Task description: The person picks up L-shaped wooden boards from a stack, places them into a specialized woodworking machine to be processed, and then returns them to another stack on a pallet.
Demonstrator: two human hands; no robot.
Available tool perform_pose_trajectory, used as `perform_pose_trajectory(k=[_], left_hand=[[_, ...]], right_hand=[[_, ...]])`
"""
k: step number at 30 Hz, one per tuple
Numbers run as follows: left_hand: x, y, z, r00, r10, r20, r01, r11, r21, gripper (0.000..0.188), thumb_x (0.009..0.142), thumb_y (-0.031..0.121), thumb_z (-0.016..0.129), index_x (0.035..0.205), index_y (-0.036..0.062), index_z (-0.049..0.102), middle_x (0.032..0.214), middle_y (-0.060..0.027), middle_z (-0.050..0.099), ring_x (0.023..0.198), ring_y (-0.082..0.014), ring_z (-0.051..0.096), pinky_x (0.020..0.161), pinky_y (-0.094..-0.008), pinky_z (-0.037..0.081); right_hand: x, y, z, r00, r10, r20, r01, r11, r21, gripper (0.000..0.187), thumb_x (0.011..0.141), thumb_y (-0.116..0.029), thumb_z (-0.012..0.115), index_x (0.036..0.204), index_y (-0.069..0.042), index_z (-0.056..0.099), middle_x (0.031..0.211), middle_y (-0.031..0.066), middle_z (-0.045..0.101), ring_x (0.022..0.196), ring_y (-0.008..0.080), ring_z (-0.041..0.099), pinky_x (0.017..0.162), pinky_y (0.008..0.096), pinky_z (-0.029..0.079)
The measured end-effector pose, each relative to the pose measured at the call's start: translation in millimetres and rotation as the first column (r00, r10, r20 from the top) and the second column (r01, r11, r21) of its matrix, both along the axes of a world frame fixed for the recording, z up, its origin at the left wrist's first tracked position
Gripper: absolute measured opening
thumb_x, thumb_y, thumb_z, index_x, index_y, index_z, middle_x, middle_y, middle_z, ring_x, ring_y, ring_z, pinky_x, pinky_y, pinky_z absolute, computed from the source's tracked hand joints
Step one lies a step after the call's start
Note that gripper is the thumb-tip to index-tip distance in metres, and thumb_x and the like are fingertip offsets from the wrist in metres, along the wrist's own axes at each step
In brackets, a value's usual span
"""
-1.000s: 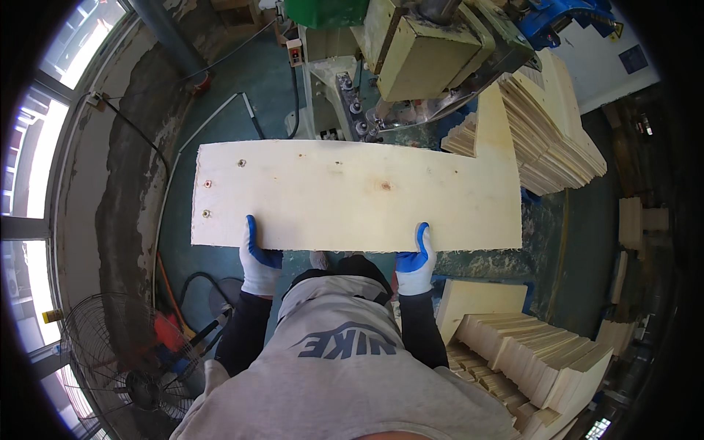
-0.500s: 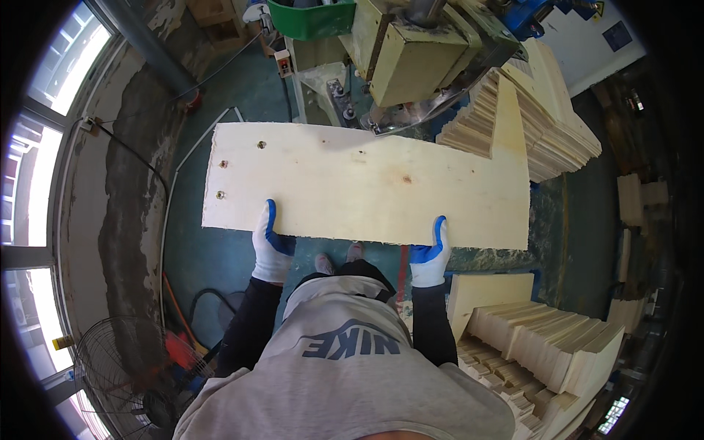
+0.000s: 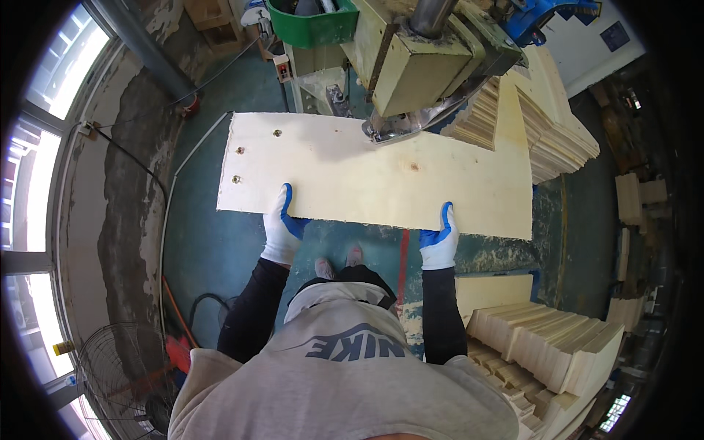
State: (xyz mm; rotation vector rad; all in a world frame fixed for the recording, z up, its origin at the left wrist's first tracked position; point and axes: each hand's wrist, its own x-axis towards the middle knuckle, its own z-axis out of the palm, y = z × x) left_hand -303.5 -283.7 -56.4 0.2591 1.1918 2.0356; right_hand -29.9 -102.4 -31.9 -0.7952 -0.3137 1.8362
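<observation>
Both my hands, in white gloves with blue palms, grip the near edge of a large pale plywood panel (image 3: pixel 352 176). My left hand (image 3: pixel 284 226) is closed on it left of the middle, thumb on top and fingers hidden beneath. Nearer the right end, my right hand (image 3: pixel 440 237) clasps it the same way. Several metal inserts, like T-nuts, sit at the panel's left end, and an arm rises from its right end. The panel's far edge lies under the head of a pale green machine (image 3: pixel 418 70), whose metal foot (image 3: pixel 400 126) overlaps the wood.
A green bin (image 3: pixel 312 26) is fixed to the machine's left. Stacked plywood pieces (image 3: pixel 557 132) stand at the far right, with more stacked boards (image 3: pixel 543 345) near right. A wire fan (image 3: pixel 121 378) stands at lower left. A cable and pipe run along the left wall.
Both hands have moved the panel away from me and slightly right. Its far edge now reaches further under the machine head, and my arms are stretched further out.
</observation>
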Motion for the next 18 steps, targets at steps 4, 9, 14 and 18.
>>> perform_pose_trajectory(k=[4,9,14,18], left_hand=[[1,6,23,0.925,-0.088,0.369,0.02,0.983,0.183,0.044,0.107,0.029,0.053,0.141,0.0007,0.049,0.135,-0.0129,0.058,0.123,-0.025,0.06,0.102,-0.0423,0.052],[-2,1,8,0.954,-0.029,0.299,-0.004,0.994,0.112,0.042,0.107,0.023,0.054,0.141,-0.0011,0.051,0.137,-0.0124,0.057,0.123,-0.0234,0.06,0.1,-0.0418,0.054],[-1,9,-4,0.996,0.03,0.087,-0.032,0.999,0.027,0.044,0.101,0.011,0.061,0.14,-0.0031,0.051,0.135,-0.013,0.059,0.121,-0.0237,0.061,0.1,-0.0381,0.054],[1,8,-9,0.993,0.084,0.085,-0.09,0.994,0.065,0.041,0.103,0.018,0.06,0.138,-0.0028,0.053,0.129,-0.0117,0.062,0.118,-0.0226,0.062,0.098,-0.0372,0.054]], right_hand=[[0,-6,-1,0.998,-0.032,0.05,0.033,0.999,-0.013,0.037,0.105,-0.023,0.058,0.135,-0.001,0.057,0.133,0.0106,0.064,0.121,0.0233,0.062,0.105,0.0402,0.052],[-1,-4,3,0.999,-0.01,0.049,0.011,1.0,-0.013,0.037,0.105,-0.026,0.057,0.135,-0.003,0.057,0.132,0.008,0.065,0.12,0.0227,0.063,0.104,0.0406,0.052],[3,1,0,0.998,-0.026,0.054,0.026,1.0,0.011,0.039,0.106,-0.025,0.055,0.135,0.0,0.056,0.134,0.0109,0.063,0.121,0.0233,0.062,0.105,0.0396,0.05],[3,2,-1,1.0,-0.003,0.015,0.003,1.0,-0.02,0.038,0.106,-0.027,0.056,0.135,-0.002,0.057,0.133,0.01,0.064,0.12,0.0233,0.063,0.104,0.04,0.051]])
